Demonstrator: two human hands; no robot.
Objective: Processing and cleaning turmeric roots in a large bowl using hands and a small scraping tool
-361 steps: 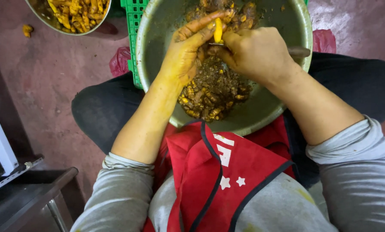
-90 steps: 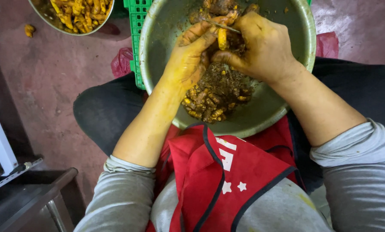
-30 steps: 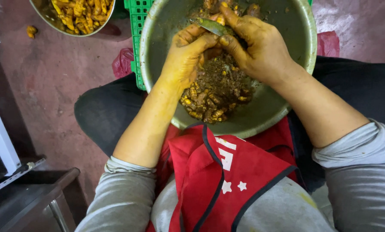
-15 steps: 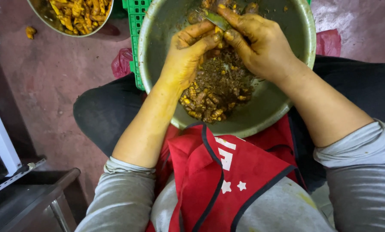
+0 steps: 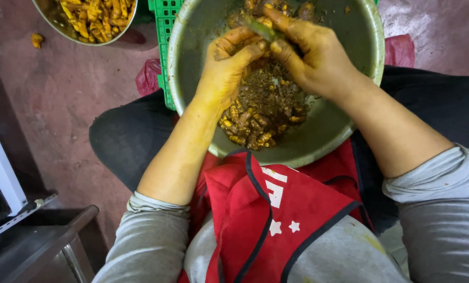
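At the far left, a small metal bowl (image 5: 51, 21) with peeled yellow turmeric pieces (image 5: 98, 13) stands on the reddish floor (image 5: 61, 99), and beside it is a green plastic crate (image 5: 163, 31). The stained left hand (image 5: 226, 68) is closed around a turmeric root (image 5: 263, 23), pinching it between thumb and fingers above the big metal basin (image 5: 349, 120), which rests on the person's lap over a red apron (image 5: 266, 215). The right hand (image 5: 313, 55) grips a thin dark blade (image 5: 258, 29) against the same root, and below both hands a pile of brown peelings and unpeeled roots (image 5: 263, 112) lies in the basin.
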